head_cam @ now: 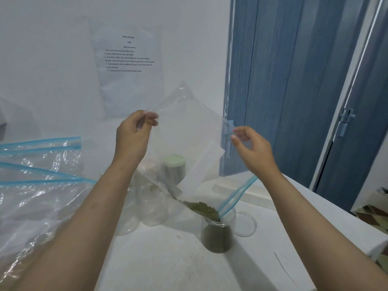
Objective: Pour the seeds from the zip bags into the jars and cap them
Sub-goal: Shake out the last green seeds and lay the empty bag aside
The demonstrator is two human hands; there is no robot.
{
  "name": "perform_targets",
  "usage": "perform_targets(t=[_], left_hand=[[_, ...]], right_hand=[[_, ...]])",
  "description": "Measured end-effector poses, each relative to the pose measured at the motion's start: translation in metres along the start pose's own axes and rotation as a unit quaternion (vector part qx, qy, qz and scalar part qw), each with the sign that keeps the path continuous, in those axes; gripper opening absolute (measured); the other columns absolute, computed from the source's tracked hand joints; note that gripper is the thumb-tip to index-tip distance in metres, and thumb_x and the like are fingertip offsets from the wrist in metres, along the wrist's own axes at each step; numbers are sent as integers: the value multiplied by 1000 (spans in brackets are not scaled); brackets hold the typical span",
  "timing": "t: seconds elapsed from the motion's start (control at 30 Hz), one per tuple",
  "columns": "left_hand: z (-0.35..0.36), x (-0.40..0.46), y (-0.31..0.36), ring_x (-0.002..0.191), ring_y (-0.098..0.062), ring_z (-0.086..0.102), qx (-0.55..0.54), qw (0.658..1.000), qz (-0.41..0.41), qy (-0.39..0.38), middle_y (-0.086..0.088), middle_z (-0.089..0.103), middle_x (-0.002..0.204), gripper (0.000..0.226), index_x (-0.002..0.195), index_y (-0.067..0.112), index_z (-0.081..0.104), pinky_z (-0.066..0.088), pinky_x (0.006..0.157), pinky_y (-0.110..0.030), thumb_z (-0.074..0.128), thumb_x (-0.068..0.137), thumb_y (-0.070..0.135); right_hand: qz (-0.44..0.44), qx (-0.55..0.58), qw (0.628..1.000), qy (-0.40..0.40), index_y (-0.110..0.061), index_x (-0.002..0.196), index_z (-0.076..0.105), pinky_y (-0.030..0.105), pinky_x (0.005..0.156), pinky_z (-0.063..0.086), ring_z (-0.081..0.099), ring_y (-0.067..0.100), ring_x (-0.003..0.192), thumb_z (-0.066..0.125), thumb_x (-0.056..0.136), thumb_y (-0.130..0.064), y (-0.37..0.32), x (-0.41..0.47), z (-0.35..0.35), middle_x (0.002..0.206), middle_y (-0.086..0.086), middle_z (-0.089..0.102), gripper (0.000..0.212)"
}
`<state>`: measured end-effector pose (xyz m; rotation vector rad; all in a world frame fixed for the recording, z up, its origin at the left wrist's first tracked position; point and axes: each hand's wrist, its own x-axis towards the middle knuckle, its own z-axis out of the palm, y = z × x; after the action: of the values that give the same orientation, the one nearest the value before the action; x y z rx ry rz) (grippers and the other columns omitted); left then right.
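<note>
The zip bag [189, 131] was held up over the white surface [168, 259], tilted so that its blue-zipped mouth [237, 196] pointed down into the open jar [217, 234] on the near right. The left hand [132, 139] pinched the bag's raised far corner between thumb and fingers [152, 118], and the right hand [252, 150] pinched the upper side edge, its fingers curled onto the clear plastic. The remaining green seeds [201, 207] had gathered in the lowest fold, right at the jar's rim, while the jar looked roughly two thirds full of the same seeds.

To finish this pour cleanly, the mouth probably needed to stay inside the rim, since it looked wider than the jar and seeds could slip past on either side. Lifting the left corner higher, with a light shake, would likely send the last seeds down the crease rather than letting them cling to the plastic. The jar stood free with neither hand on it, so a tug from the bag might tip it.

What looked like a clear lid [246, 224] lay just behind the jar. A green-capped jar [174, 169] stood farther back, seen through the bag, and other zip bags [37, 164] lay heaped at the left.
</note>
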<state>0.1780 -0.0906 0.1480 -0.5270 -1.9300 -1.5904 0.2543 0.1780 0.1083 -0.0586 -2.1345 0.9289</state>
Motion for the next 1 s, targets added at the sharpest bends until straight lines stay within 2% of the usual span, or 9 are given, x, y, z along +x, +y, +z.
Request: perform_targets(t=[0.17,0.27,0.4,0.5,0.6,0.7,0.77,0.83,1.0], left_hand=[[-1,-3,1,83,1,62,-5,1000,12,-2,17,67,79,15,97,26,67,45,81,-17,53,100,20],[-5,-5,-4,102,-3,61,38,999,22,-3,19,70,90,14,105,29,63,46,95,-25,51,101,35],[-6,-15,-12,117,-12,55,146,987,60,1,19,63,110,45,124,26,54,23,118,-52,44,93,58],[-5,-26,-25,130,-17,45,223,973,57,27,10,56,130,65,136,23,46,4,120,-53,44,87,66],[-9,-35,-47,139,-19,37,241,968,36,61,4,47,143,80,142,22,41,4,119,-55,44,81,73],[-9,-51,-69,141,-21,35,160,984,-13,74,-1,39,151,93,149,19,32,23,119,-50,53,78,77],[-3,-64,-76,139,-18,38,36,995,-58,78,0,36,152,94,152,21,23,38,110,-31,65,81,65],[6,-74,-82,135,-18,43,-85,987,-119,66,0,38,149,95,154,24,16,39,99,-18,67,77,50],[27,-87,-106,128,-23,56,-214,945,-247,-18,1,59,138,95,146,24,36,48,102,-44,71,71,71]], right_hand=[[-4,107,994,31,-24,101,66,15,74,46,64,5,85,53,101,-15,-10,-4,5,86,-9,68,17],[-19,135,989,59,-25,99,67,10,75,46,63,6,84,52,102,-13,-7,-11,6,85,-7,67,19],[-32,153,985,73,-27,98,67,13,79,48,64,7,84,53,101,-14,-7,-19,6,85,-9,67,19],[-25,163,983,81,-25,98,67,9,76,46,62,2,82,53,102,-14,-6,-23,4,85,-12,66,19],[-19,171,981,89,-25,98,68,11,76,47,62,-1,81,53,102,-14,-3,-25,2,86,-13,66,19],[-21,168,981,93,-25,98,68,14,77,47,62,-1,82,52,102,-14,0,-26,0,85,-15,66,19],[-20,168,981,93,-24,98,68,13,77,47,62,-1,81,52,102,-14,3,-27,-1,83,-19,66,19],[-19,171,981,94,-22,98,68,11,76,47,62,-1,81,52,102,-14,5,-28,-2,83,-21,65,18],[-20,186,978,98,-20,97,68,11,75,45,61,-1,80,53,102,-13,8,-26,-3,83,-18,65,18]])
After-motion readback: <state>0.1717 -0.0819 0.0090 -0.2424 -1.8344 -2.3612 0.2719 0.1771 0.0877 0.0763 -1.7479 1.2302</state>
